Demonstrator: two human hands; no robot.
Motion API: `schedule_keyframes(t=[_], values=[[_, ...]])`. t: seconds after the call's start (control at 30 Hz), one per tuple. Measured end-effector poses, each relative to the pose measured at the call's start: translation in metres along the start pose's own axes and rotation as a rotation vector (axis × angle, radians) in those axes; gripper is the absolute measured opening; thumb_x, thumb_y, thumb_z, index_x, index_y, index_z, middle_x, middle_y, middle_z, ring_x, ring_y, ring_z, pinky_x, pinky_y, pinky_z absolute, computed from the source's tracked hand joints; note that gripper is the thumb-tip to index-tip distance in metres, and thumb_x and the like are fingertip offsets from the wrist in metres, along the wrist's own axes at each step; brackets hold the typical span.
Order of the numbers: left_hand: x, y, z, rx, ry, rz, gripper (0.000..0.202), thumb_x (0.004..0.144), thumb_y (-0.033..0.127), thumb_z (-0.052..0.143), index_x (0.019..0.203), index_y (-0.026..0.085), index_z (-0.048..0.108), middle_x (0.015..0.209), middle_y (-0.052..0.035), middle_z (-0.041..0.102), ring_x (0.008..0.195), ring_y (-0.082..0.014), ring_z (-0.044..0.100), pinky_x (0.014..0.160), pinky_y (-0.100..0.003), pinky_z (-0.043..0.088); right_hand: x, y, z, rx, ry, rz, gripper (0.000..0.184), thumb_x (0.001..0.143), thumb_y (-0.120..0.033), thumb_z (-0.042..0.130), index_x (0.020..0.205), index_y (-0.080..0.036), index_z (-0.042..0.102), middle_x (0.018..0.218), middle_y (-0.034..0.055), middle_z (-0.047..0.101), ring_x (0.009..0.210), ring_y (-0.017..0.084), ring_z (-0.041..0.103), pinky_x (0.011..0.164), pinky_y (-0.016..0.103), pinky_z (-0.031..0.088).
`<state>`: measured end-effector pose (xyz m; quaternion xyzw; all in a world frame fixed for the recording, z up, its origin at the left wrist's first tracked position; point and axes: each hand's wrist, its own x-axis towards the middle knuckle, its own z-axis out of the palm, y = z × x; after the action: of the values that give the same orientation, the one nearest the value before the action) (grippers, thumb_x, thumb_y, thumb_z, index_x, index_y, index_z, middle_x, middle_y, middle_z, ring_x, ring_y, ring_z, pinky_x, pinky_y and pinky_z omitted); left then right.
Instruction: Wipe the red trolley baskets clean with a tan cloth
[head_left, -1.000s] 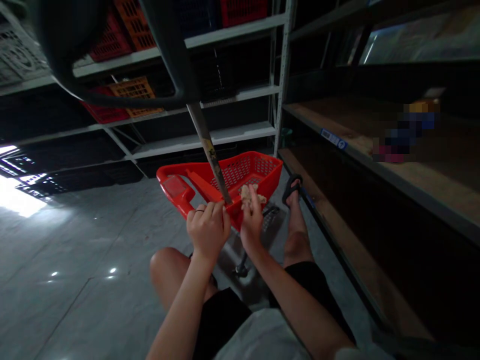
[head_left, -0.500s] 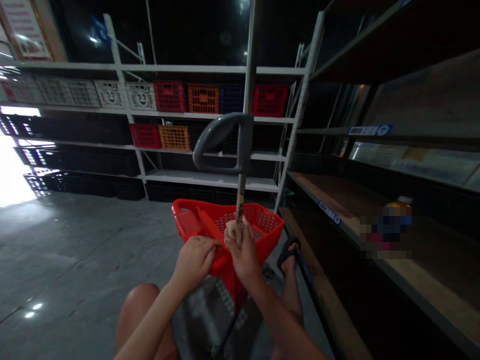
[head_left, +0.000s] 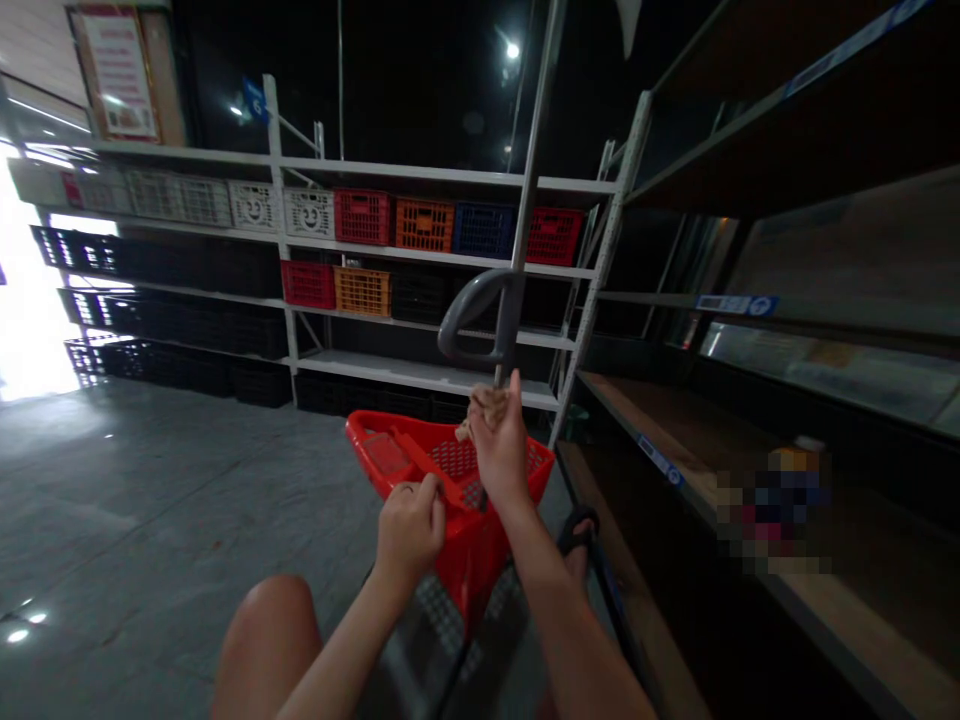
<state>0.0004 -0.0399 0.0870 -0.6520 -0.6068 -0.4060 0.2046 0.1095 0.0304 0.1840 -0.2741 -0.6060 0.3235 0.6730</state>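
A red plastic shopping basket point(head_left: 480, 545) on wheels stands in front of my knees, with a grey pull handle point(head_left: 484, 315) rising on a metal rod from it. My right hand point(head_left: 501, 445) is wrapped round the rod just below the handle, with a crumpled beige cloth point(head_left: 484, 405) pressed against it. My left hand point(head_left: 409, 525) is closed on the basket's near rim. My bare knee point(head_left: 262, 640) shows at the lower left and a sandalled foot point(head_left: 577, 530) lies beside the basket.
White metal shelving point(head_left: 420, 370) stands behind the basket, carrying red, orange, blue and white crates point(head_left: 424, 225) and dark crates lower down. Wooden shelves point(head_left: 660, 420) run along the right, close to my foot. A glossy grey floor point(head_left: 150, 500) stretches left toward a bright opening.
My view has tilted up from the floor to the shelves. My right hand with the cloth has slid up the rod from the basket rim toward the handle. The left hand stays on the rim.
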Motion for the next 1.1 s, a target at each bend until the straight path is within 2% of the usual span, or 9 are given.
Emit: schedule_keyframes(t=[0.1,0.2,0.37,0.47,0.6,0.73,0.87,0.97,1.1], values=[[-0.002,0.023,0.004,-0.09,-0.04,-0.032,0.024,0.095,0.014,0.039,0.094,0.019,0.063,0.078,-0.0069,0.07,0.079,-0.0257,0.067,0.078,-0.04,0.054,-0.05,0.052,-0.028,-0.123,0.065,0.117,0.08,0.082,-0.032,0.067,0.156,-0.026,0.039,0.106,0.0036,0.069,0.077,0.015,0.067,0.073,0.031,0.062],[0.002,0.033,-0.005,-0.33,-0.076,0.011,0.029,0.1,0.015,0.036,0.109,0.017,0.064,0.1,-0.0094,0.074,0.095,-0.0223,0.07,0.089,-0.038,0.057,-0.068,0.081,-0.06,-0.114,0.025,0.167,0.064,0.084,-0.037,0.066,0.143,-0.023,0.049,0.104,0.0052,0.07,0.085,0.017,0.07,0.076,0.033,0.061],[0.037,-0.012,-0.026,-0.187,-0.14,0.134,0.034,0.1,0.022,0.04,0.116,0.02,0.07,0.126,-0.0099,0.073,0.123,-0.025,0.064,0.121,-0.051,0.039,-0.052,0.078,-0.116,-0.268,-0.122,0.18,0.03,0.085,-0.047,0.061,0.097,-0.02,0.063,0.094,0.0075,0.07,0.085,0.021,0.069,0.085,0.039,0.059],[0.049,-0.038,-0.023,-0.003,-0.263,0.037,0.041,0.1,0.027,0.038,0.111,0.016,0.075,0.116,-0.0134,0.077,0.113,-0.0286,0.07,0.109,-0.049,0.049,-0.075,0.065,-0.137,-0.346,-0.032,0.127,0.025,0.088,-0.042,0.056,0.094,-0.02,0.067,0.1,0.0102,0.074,0.1,0.025,0.069,0.1,0.044,0.054],[0.038,-0.03,-0.012,0.177,-0.281,-0.121,0.052,0.102,0.031,0.03,0.103,0.014,0.079,0.103,-0.0163,0.08,0.094,-0.0323,0.075,0.088,-0.046,0.053,-0.133,0.037,-0.12,-0.567,0.19,-0.006,0.045,0.092,-0.023,0.05,0.136,-0.021,0.058,0.139,0.0132,0.065,0.132,0.026,0.06,0.118,0.05,0.042],[0.025,-0.001,-0.013,0.202,-0.247,-0.139,0.052,0.103,0.031,0.029,0.108,0.016,0.078,0.107,-0.0148,0.08,0.093,-0.0324,0.075,0.084,-0.044,0.05,-0.146,0.019,-0.07,-0.901,-0.108,-0.246,0.058,0.088,-0.015,0.051,0.146,-0.015,0.052,0.148,0.0162,0.059,0.147,0.029,0.046,0.127,0.057,0.029],[0.025,0.013,-0.027,0.22,-0.334,-0.146,0.053,0.105,0.032,0.028,0.11,0.017,0.078,0.107,-0.0145,0.08,0.09,-0.0316,0.076,0.079,-0.041,0.049,-0.122,0.019,-0.043,-1.033,-0.195,-0.326,0.062,0.091,-0.023,0.054,0.151,-0.009,0.047,0.147,0.0189,0.061,0.141,0.031,0.052,0.123,0.052,0.037],[0.03,0.008,-0.042,0.231,-0.459,-0.144,0.052,0.105,0.044,0.032,0.12,0.023,0.077,0.107,-0.0128,0.08,0.092,-0.0332,0.076,0.071,-0.038,0.048,-0.113,0.018,-0.061,-1.007,-0.266,-0.363,0.056,0.091,-0.023,0.054,0.146,-0.011,0.053,0.144,0.0166,0.064,0.136,0.028,0.057,0.119,0.045,0.043],[0.031,0.004,-0.053,0.217,-0.547,-0.093,0.05,0.105,0.051,0.033,0.135,0.035,0.069,0.108,-0.0084,0.081,0.095,-0.033,0.076,0.067,-0.035,0.046,-0.108,0.024,-0.126,-0.958,-0.282,-0.3,0.048,0.086,-0.018,0.056,0.133,-0.019,0.063,0.14,0.0121,0.068,0.135,0.026,0.059,0.124,0.05,0.036]])
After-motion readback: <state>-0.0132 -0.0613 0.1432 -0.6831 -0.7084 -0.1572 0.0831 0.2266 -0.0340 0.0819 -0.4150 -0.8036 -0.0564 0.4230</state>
